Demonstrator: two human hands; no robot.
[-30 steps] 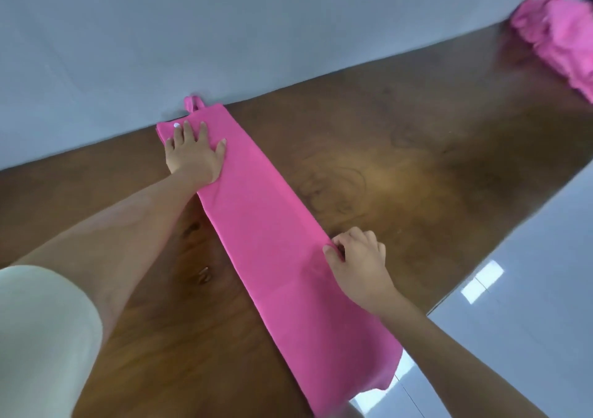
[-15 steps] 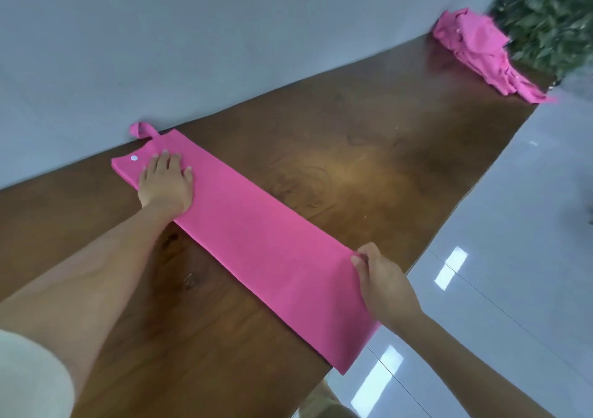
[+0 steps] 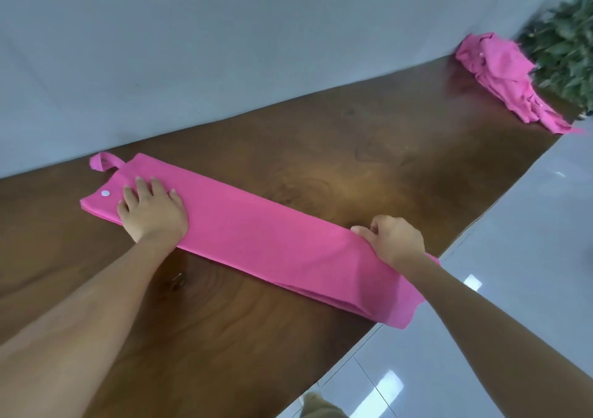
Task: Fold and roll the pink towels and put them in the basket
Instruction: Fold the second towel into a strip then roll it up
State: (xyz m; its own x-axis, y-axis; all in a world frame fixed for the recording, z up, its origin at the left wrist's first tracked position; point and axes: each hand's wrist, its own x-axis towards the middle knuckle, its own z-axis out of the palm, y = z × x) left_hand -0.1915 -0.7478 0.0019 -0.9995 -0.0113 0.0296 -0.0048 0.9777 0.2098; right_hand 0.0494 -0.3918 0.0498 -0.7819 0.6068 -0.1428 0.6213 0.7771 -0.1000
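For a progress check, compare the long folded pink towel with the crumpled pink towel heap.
The long folded pink towel lies flat; the crumpled pink towel heap is bunched. The left hand presses the folded towel and the right hand grips it; nothing touches the heap. Both are pink, on the brown wooden table.

Head cam, wide-angle, looks fwd & down, close over table (image 3: 353,148).

A pink towel (image 3: 263,241) is folded into a long flat strip, laid across the counter (image 3: 353,167). Other pink towels (image 3: 500,74) are heaped crumpled at its far end.
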